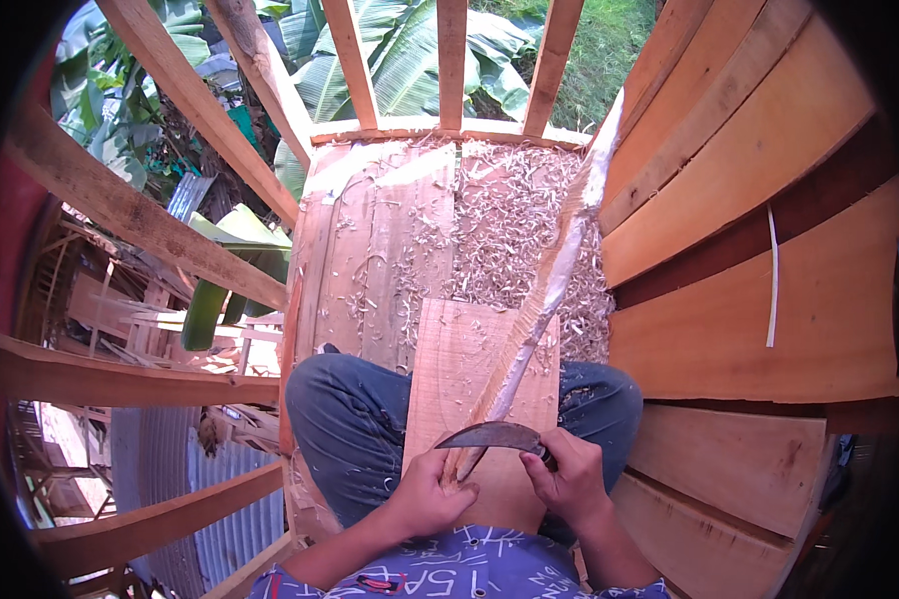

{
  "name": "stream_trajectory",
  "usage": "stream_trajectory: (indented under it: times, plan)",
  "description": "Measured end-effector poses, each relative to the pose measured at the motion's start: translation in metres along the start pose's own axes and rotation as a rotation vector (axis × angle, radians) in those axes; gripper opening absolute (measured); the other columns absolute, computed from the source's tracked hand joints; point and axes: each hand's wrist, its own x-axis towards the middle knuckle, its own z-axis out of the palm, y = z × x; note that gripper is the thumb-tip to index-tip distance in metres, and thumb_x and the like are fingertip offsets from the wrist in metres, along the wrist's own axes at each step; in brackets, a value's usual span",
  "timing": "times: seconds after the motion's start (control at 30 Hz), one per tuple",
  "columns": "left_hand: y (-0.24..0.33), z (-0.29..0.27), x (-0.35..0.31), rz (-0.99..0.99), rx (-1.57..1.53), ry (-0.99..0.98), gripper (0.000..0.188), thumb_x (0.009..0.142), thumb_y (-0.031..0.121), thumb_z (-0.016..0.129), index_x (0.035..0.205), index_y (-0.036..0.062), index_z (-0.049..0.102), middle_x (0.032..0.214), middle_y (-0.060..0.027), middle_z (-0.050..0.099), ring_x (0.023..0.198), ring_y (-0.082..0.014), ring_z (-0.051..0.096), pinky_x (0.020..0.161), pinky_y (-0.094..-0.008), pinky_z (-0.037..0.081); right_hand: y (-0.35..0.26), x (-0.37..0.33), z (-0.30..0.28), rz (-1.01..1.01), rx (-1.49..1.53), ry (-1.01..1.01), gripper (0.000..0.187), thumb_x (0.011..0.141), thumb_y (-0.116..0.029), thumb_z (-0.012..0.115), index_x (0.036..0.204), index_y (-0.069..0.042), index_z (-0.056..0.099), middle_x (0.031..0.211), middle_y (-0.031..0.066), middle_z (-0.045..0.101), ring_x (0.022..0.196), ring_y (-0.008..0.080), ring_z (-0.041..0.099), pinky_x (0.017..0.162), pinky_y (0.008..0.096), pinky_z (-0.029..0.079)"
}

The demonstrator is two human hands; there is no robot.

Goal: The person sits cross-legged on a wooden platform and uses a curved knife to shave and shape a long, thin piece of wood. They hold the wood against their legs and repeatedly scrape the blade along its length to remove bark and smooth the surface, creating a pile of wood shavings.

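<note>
A long pale wooden pole (546, 298) slants from my lap up to the right, its far end by the plank wall. My left hand (432, 491) is closed round the pole's near end. In my right hand (569, 477) is a curved, sickle-like knife (491, 435), gripped by its dark handle. The blade points left and lies across the pole just beyond my left hand; I cannot tell whether it touches. Beneath the pole, a flat wooden board (448, 367) rests between my legs, with a few shavings on it.
Curly wood shavings (509, 215) cover much of the plank floor (370, 250). Wooden slats (120, 200) rail the left and far sides. On the right stands a plank wall (739, 329) with a thin white strip (772, 280) hanging on it. Banana leaves (400, 60) grow beyond the railing.
</note>
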Motion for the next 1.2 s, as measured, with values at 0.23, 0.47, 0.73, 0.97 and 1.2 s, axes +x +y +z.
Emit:
stream_trajectory:
  times: [0.23,0.47,0.73,0.97,1.2]
  plan:
    - [0.009,0.002,-0.014,-0.008,0.22,0.085,0.035,0.072,0.007,0.07,0.098,-0.0009,0.048,0.073,-0.011,0.057,0.066,-0.0169,0.059,0.061,-0.0301,0.046,0.025,0.013,-0.032,0.156,-0.097,0.215,0.033,0.086,-0.031,0.065,0.072,-0.004,0.055,0.058,0.0125,0.054,0.05,0.0275,0.058,0.047,0.0362,0.044]
    - [0.008,-0.001,-0.008,0.09,0.477,0.181,0.039,0.071,0.011,0.074,0.099,-0.0007,0.049,0.079,-0.0198,0.065,0.074,-0.035,0.068,0.06,-0.0375,0.052,0.015,-0.004,-0.013,0.062,-0.128,0.093,0.047,0.084,-0.046,0.065,0.064,-0.006,0.054,0.052,0.0102,0.05,0.048,0.0286,0.056,0.044,0.0356,0.042]
    - [0.003,-0.006,-0.014,0.129,0.654,0.239,0.047,0.066,0.018,0.076,0.102,0.0017,0.049,0.07,-0.0189,0.062,0.065,-0.0377,0.064,0.055,-0.0431,0.052,0.017,-0.002,-0.018,0.067,-0.25,0.121,0.054,0.079,-0.053,0.066,0.059,-0.006,0.048,0.051,0.0092,0.047,0.045,0.0274,0.054,0.043,0.0359,0.04]
    - [0.011,-0.003,-0.007,0.189,0.633,0.269,0.047,0.065,0.018,0.077,0.1,0.0016,0.051,0.07,-0.0168,0.061,0.065,-0.0346,0.065,0.054,-0.0415,0.051,0.024,0.006,-0.015,0.017,-0.293,0.206,0.056,0.078,-0.055,0.066,0.057,-0.007,0.047,0.051,0.0071,0.046,0.045,0.0259,0.052,0.042,0.0351,0.039]
    - [0.009,-0.006,-0.012,0.228,0.69,0.297,0.052,0.067,0.025,0.081,0.102,0.0008,0.051,0.07,-0.0157,0.061,0.064,-0.0327,0.065,0.053,-0.0386,0.05,0.038,0.007,-0.018,-0.036,-0.349,0.257,0.057,0.079,-0.057,0.064,0.058,-0.006,0.05,0.05,0.0077,0.045,0.044,0.0255,0.051,0.042,0.0342,0.039]
